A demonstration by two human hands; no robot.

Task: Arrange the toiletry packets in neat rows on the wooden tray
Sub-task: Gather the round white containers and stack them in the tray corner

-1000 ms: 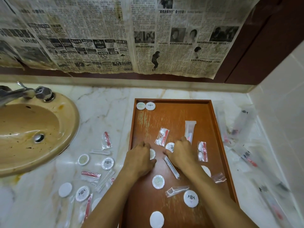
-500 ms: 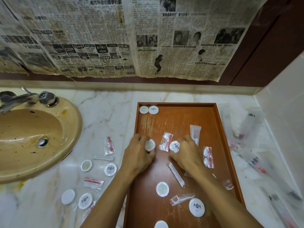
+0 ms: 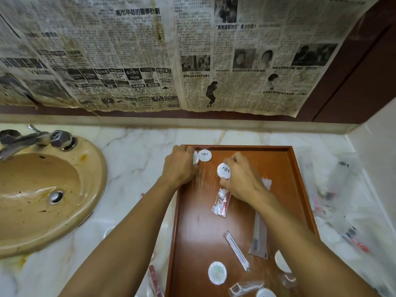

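The wooden tray point(image 3: 304, 189) lies on the marble counter. My left hand point(image 3: 180, 166) is at the tray's far left corner, fingers curled over a round white packet point(image 3: 195, 157) of which only an edge shows. Right beside it a second round packet point(image 3: 204, 155) lies flat at the far rim. My right hand point(image 3: 242, 181) pinches a third round white packet point(image 3: 224, 170), tilted, a little nearer than that row. Loose on the tray are a cotton-bud packet point(image 3: 221, 202), a thin stick packet point(image 3: 236, 250), a grey sachet point(image 3: 259, 239) and another round packet point(image 3: 217, 272).
A beige sink point(image 3: 42, 211) with a metal tap point(image 3: 32, 140) takes up the counter's left. Clear plastic packets point(image 3: 342, 189) lie between the tray and the right wall. A red packet point(image 3: 155, 279) lies on the counter under my left arm. Newspaper covers the back wall.
Both hands moved from the middle of the tray to its far end, each carrying a round white packet. The left now sits at the far left corner.
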